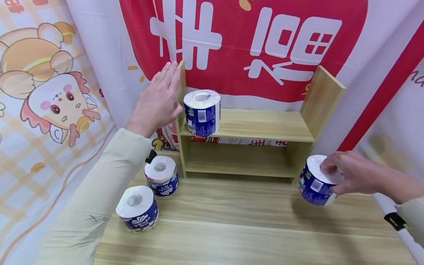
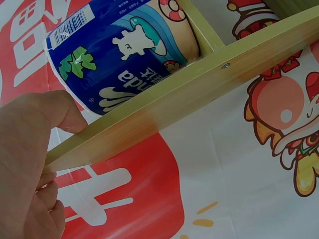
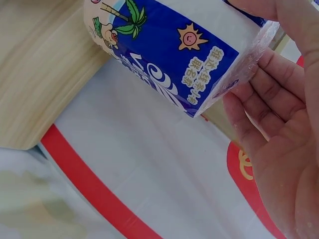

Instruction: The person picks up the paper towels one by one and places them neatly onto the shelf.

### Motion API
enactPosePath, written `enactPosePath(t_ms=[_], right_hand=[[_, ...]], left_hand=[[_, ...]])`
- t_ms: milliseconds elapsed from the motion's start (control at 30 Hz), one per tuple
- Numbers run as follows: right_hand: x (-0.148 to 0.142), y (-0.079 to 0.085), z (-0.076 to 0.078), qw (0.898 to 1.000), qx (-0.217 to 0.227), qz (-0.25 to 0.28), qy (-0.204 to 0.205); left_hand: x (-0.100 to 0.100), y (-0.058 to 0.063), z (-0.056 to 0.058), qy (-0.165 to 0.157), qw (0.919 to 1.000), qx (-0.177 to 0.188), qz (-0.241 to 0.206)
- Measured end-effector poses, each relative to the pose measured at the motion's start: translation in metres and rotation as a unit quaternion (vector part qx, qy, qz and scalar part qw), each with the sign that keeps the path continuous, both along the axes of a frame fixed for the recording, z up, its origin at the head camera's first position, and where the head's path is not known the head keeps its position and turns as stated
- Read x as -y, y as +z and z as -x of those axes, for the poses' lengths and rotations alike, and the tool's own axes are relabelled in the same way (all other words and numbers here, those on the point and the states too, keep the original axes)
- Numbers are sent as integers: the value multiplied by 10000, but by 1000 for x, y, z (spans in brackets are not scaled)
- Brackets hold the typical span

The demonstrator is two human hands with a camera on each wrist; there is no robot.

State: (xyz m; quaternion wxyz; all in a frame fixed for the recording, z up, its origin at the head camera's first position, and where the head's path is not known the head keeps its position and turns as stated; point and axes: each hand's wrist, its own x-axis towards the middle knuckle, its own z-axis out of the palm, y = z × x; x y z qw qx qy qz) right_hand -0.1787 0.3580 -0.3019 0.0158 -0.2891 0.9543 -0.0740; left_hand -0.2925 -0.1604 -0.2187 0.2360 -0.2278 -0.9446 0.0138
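My left hand (image 1: pixel 160 99) is at the upper left of a small wooden shelf (image 1: pixel 267 124), its thumb on one face of the side panel (image 2: pixel 144 107) and its fingers on the other. Just inside that panel a blue-and-white wrapped toilet roll (image 1: pixel 202 116) stands on the upper board. To the right of the shelf, my right hand (image 1: pixel 355 173) grips another toilet roll (image 1: pixel 315 184) by its upper part, thumb and fingers apart across it. This roll (image 3: pixel 164 55) is tilted in the head view; its underside is hidden.
Two more toilet rolls, a nearer one (image 1: pixel 138 211) and a farther one (image 1: pixel 161 175), stand upright at the left of the wooden table (image 1: pixel 234 246). Behind the shelf hangs a red-and-white printed cloth (image 1: pixel 237 77). Another printed cloth (image 1: pixel 39 91) hangs on the left.
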Motion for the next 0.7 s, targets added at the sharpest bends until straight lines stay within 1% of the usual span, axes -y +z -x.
enactPosePath(t_ms=[433,700], right_hand=[[17,15,1,9999,162,-53,0],[24,24,1,9998,51,-192,65]], left_hand=[[0,-1,0,-10,10000,4,26],[0,-1,1,-4,10000,11,11]])
